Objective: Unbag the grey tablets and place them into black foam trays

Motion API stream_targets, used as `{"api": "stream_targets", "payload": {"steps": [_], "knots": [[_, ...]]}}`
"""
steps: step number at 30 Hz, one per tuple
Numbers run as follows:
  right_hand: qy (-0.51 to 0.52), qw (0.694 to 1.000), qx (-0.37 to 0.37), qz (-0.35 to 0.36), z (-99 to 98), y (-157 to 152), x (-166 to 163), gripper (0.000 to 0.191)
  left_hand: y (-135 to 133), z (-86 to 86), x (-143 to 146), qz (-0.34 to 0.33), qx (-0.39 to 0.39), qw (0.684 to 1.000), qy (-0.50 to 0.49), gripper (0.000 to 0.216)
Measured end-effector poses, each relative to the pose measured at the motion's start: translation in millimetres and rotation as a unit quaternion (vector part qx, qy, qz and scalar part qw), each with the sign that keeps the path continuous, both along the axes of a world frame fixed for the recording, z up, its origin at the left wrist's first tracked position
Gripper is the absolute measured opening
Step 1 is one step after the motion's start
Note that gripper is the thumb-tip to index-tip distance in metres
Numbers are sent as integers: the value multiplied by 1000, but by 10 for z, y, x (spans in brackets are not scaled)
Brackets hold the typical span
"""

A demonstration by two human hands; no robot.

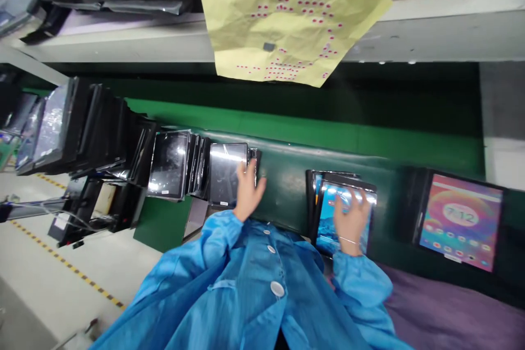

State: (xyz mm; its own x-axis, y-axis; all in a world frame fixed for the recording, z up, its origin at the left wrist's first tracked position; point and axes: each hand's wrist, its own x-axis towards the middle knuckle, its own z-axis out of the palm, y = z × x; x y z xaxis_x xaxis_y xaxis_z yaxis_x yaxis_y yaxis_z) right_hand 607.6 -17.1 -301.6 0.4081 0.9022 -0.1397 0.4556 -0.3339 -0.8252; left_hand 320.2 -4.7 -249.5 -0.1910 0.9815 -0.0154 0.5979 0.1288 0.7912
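My left hand (248,191) is at the right side of a dark-screened tablet (225,175) that tops a small stack. Its fingers are spread and nothing is in them. My right hand (351,221) is over a lit tablet (327,213) with a blue picture on its screen. The fingers of this hand are apart and slightly bent; whether they touch the glass I cannot tell. That tablet lies on other tablets, whose edges show at its left.
Stacks of dark tablets, one topped by a film-covered tablet (167,167), stand to the left. A lit tablet showing 7:12 (459,221) lies at the right on the green bench (283,186). A yellow sheet with red dots (295,27) hangs from the shelf (430,33).
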Motion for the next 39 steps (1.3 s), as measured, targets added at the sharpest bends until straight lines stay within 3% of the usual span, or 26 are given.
{"api": "stream_targets", "payload": {"steps": [2, 5, 8, 10, 13, 15, 17, 20, 23, 26, 30, 33, 36, 39], "knots": [[47, 993, 14, 106, 16, 115, -623, 67, -69, 41, -616, 151, -12, 987, 45, 65], [110, 970, 9, 217, -35, 239, -1618, 70, -171, -98, -1188, 226, -52, 972, 36, 63], [135, 959, -7, 249, -146, 333, -2352, 59, -225, -304, -1347, 246, -77, 966, 13, 57], [141, 962, -20, 233, -222, 390, -2568, 51, -250, -368, -1333, 252, -79, 964, 2, 54], [159, 966, -42, 199, -305, 430, -2437, 69, -305, -328, -1204, 215, -74, 974, -15, 51], [179, 966, -56, 176, -336, 405, -2096, 85, -340, -272, -1022, 154, -71, 985, -31, 51], [192, 968, -73, 146, -360, 348, -1650, 89, -351, -245, -782, 76, -76, 993, -49, 53], [183, 974, -97, 90, -426, 255, -1033, 72, -309, -272, -500, -30, -101, 992, -65, 53], [154, 981, -110, 37, -541, 183, -698, 43, -231, -302, -526, -56, -118, 991, -39, 53], [124, 987, -98, 3, -613, 109, -637, 38, -149, -293, -708, 0, -128, 991, 37, 80], [101, 993, -53, -1, -469, -22, -703, 64, -55, -320, -667, -19, -203, 946, 250, 114], [101, 993, -43, 31, -184, -138, -731, 64, -13, -375, -462, -47, -229, 904, 357, 112], [60, 995, -46, 61, 115, -209, -809, 55, 8, -400, -301, -54, -238, 881, 405, 107], [-9, 993, -62, 100, 241, -182, -1092, 65, 6, -377, -229, -61, -242, 870, 425, 98]]}}
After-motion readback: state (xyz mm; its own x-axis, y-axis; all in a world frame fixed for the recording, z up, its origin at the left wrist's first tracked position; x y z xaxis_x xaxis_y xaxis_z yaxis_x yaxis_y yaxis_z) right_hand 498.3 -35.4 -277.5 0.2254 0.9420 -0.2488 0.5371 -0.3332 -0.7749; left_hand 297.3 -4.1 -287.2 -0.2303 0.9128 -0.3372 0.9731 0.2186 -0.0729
